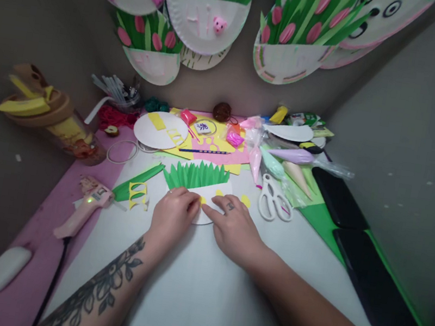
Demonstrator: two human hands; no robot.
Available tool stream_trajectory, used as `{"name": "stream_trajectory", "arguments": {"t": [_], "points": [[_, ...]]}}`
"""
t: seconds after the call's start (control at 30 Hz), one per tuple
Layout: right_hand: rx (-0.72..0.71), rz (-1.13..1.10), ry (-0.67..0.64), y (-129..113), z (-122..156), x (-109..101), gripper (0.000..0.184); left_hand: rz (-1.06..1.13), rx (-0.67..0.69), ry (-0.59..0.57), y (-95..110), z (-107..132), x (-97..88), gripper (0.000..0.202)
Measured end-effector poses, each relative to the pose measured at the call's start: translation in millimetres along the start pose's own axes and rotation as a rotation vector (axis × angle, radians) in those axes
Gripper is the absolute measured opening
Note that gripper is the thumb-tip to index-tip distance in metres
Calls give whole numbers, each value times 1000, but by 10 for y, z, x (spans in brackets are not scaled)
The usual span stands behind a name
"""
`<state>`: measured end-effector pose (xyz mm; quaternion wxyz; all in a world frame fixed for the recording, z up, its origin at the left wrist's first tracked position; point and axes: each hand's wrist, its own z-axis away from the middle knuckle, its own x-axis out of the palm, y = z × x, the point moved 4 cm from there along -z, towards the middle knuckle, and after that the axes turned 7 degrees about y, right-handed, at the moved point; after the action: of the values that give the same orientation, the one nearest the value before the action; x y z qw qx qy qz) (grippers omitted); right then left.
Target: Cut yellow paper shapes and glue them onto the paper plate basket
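A white half paper plate (213, 192) lies on the table with a fan of green paper leaves (197, 174) stuck along its top edge. Small yellow paper pieces (245, 200) sit on and beside it. My left hand (173, 212) rests on the plate's lower left, fingers curled together and pinching a small yellow piece (203, 200). My right hand (232, 225) lies on the plate's lower right, index finger stretched toward that same piece and touching it.
A pink hot glue gun (84, 205) lies at left beside yellow paper cut-outs (138, 195) and a green strip (136, 179). White scissors (274, 198) lie at right, near piping bags (283, 162). A round white plate (160, 130) and coloured sheets sit behind. Finished tulip plates (208, 1) hang on the wall.
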<state>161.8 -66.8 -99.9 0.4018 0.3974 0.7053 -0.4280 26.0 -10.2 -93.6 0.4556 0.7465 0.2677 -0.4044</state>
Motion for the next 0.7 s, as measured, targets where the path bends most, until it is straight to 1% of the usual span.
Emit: {"name": "stream_trajectory", "arguments": {"t": [0.2, 0.27, 0.37, 0.47, 0.57, 0.7], "points": [[16, -23, -6, 12, -5, 2, 48, 74, 34, -12, -41, 44, -35, 18], [25, -36, -12, 17, -2, 4, 49, 63, 52, -11, -36, 74, -54, 18], [40, -48, -13, 26, 2, 6, 50, -46, 125, 28, 12, 123, -91, 18], [43, -53, -13, 31, 1, 9, 50, -207, 266, 57, 83, 175, -111, 20], [37, -60, -14, 31, -2, 8, 49, -296, 369, 23, 117, 205, -97, 21], [42, -61, -23, 32, -5, 7, 50, -319, 413, -15, 125, 207, -85, 20]]}}
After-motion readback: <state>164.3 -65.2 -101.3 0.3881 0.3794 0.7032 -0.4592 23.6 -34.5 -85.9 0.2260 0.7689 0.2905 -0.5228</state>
